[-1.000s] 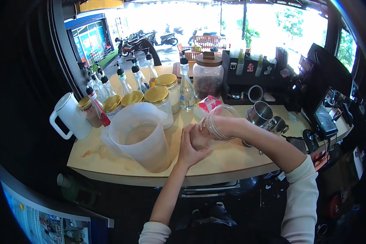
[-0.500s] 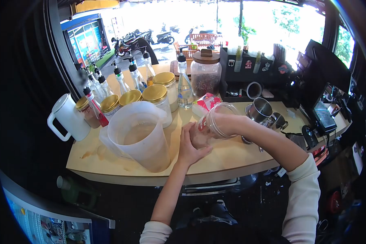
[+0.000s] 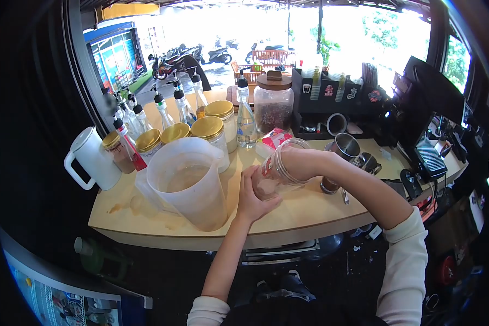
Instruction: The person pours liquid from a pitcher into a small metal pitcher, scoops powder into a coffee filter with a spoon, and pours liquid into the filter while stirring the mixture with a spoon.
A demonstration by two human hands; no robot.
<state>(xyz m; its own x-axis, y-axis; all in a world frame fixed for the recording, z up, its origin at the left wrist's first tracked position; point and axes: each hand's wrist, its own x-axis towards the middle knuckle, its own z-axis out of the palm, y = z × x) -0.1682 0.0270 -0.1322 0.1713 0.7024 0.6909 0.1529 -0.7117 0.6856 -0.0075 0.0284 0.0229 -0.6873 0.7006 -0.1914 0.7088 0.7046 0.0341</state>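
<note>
A clear jar (image 3: 267, 169) with a red label is tilted above the counter, its mouth facing right. My left hand (image 3: 251, 196) is wrapped round its bottom end. Through the mouth reaches my right hand (image 3: 300, 164), inside the jar past the wrist. Its fingers show only dimly through the wall, and whether they grip anything is unclear. Left of the jar stands a large translucent pitcher (image 3: 198, 187) with a cloudy film inside. Just behind the jar lies a pink and white packet (image 3: 277, 137).
Gold-lidded jars (image 3: 207, 128), pump bottles (image 3: 246, 119) and a white jug (image 3: 94, 160) crowd the back left. A wooden-lidded jar (image 3: 274, 108) stands behind. Metal cups (image 3: 346, 145) and a dark-filled glass (image 3: 328, 186) are on the right, near a monitor (image 3: 437, 89).
The jar's mouth has shifted slightly left and my right hand sits a little differently inside. The view has moved a little, showing more of the dark-filled glass. My left hand keeps its hold.
</note>
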